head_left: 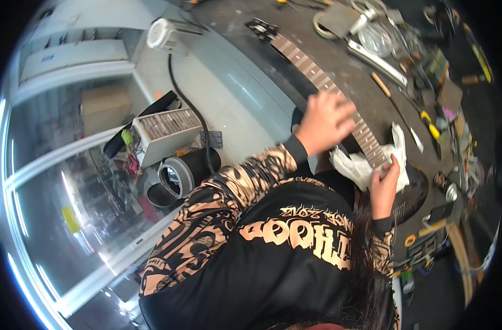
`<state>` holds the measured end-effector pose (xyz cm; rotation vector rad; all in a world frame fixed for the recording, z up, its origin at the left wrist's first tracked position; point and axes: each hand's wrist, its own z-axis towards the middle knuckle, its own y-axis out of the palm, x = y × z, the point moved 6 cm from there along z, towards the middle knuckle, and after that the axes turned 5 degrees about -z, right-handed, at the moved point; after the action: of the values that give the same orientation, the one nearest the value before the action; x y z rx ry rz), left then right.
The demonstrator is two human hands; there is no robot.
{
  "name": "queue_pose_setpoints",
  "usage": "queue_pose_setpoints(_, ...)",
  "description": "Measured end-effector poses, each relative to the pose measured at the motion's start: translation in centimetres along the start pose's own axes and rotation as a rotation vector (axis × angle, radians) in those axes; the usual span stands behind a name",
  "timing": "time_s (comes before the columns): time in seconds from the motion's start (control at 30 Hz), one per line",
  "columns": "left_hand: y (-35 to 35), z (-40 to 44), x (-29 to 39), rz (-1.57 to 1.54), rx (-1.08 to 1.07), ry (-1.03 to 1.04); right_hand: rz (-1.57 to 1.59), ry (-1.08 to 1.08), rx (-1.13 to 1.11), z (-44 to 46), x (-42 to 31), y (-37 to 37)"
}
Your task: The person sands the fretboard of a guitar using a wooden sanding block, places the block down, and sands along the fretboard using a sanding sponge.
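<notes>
An electric guitar lies on the bench. Its long fretboard (pixel 366 137) runs diagonally from the dark headstock (pixel 263 29) down to the black body (pixel 418 192). My left hand (pixel 325 122) is over the middle of the neck, slightly blurred, its fingers apart and nothing visible in them. At the body end of the fretboard, my right hand (pixel 385 184) has thumb and fingers closed together. What is between them, if anything, is hidden. Crumpled white paper or cloth (pixel 352 166) lies around this end of the neck, partly covering the body.
Beyond the neck, a wood-handled tool (pixel 381 84), a yellow-handled tool (pixel 430 125), a tape roll (pixel 321 25) and a small can (pixel 446 186) clutter the bench. To the left are a white lamp (pixel 162 36), a box (pixel 168 132) and a glass cabinet (pixel 75 181).
</notes>
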<state>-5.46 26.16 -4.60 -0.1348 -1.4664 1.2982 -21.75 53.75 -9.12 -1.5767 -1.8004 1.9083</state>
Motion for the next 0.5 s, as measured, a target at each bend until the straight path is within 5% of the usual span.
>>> queue_pose_setpoints(0.17,-4.1,-2.1,2.7,-0.676,-0.006,-0.215,0.079,-0.071,-0.072,3.1,-5.1,-0.6)
queue_pose_setpoints(0.23,-3.7,-3.0,0.3,-1.25,0.0,-0.535,0.052,-0.199,-0.032,4.3,-8.5,-0.6)
queue_pose_setpoints(0.37,-6.9,-4.5,-3.9,-1.726,0.11,-0.758,-0.05,-0.244,-0.149,5.6,-16.0,0.0)
queue_pose_setpoints(0.5,-10.8,-6.4,-7.4,-1.908,0.069,-0.807,0.193,-0.223,-0.316,6.2,-20.5,4.6)
